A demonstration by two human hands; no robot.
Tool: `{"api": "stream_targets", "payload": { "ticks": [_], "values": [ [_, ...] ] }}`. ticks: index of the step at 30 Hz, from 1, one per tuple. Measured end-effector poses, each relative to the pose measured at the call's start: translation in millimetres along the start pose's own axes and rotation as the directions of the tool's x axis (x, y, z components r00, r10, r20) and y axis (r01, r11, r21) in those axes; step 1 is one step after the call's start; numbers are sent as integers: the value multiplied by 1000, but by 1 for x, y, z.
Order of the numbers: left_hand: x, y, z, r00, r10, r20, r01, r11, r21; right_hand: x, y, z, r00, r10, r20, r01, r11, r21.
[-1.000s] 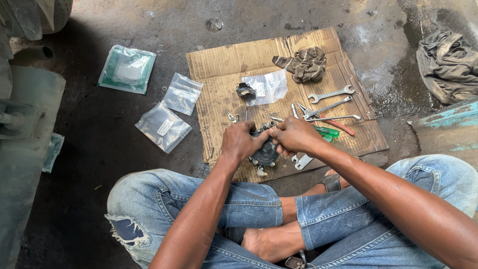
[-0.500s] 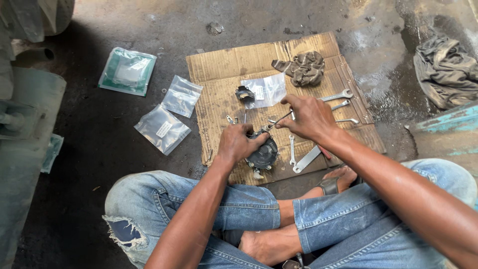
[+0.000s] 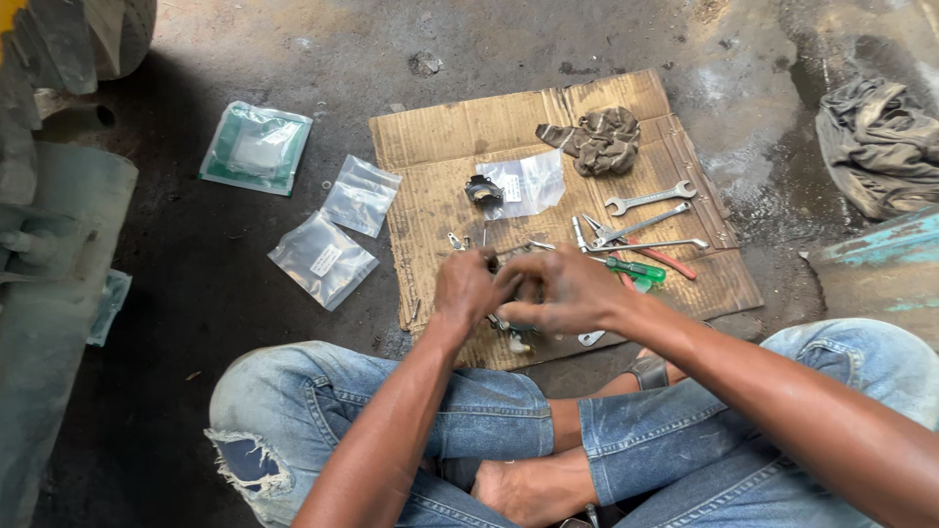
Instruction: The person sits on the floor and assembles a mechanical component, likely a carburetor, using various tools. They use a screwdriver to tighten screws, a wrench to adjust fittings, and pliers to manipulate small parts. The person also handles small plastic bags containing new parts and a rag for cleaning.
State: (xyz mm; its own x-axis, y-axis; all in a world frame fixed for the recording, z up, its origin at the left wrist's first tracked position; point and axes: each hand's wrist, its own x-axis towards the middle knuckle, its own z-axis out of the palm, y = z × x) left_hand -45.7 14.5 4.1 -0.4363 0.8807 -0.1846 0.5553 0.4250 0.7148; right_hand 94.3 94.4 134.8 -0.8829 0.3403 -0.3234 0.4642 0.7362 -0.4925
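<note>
Now my left hand [image 3: 469,288] and my right hand [image 3: 562,298] are closed together on the small dark metal part [image 3: 514,328], low above the brown cardboard sheet [image 3: 440,127], so I should grip firmly and turn slowly.

Cardboard sheet [image 3: 440,137] lies on floor in front of crossed legs; both hands, left hand [image 3: 468,288] & right hand [image 3: 567,293], meet over its near edge w/ a small part [image 3: 511,332] under them. On sheet: rag [image 3: 599,140] at far right corner, wrenches [image 3: 650,200] & screwdriver [image 3: 631,267] right side, plastic bag [image 3: 528,184] mid. Three bags [image 3: 323,256] lie left of sheet on floor; cloth heap [image 3: 875,142] far right.
</note>
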Motion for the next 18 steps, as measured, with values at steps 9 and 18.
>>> {"api": "stream_targets", "payload": {
  "ticks": [9,18],
  "values": [
    [-13,22,-18,997,63,-53,-61,997,39,-5,12,-18,991,114,69,-98,974,-204],
    [-12,21,-18,999,-22,-43,23,999,26,-3,38,-14,979,34,-200,-66,986,-152]
  ]
}}
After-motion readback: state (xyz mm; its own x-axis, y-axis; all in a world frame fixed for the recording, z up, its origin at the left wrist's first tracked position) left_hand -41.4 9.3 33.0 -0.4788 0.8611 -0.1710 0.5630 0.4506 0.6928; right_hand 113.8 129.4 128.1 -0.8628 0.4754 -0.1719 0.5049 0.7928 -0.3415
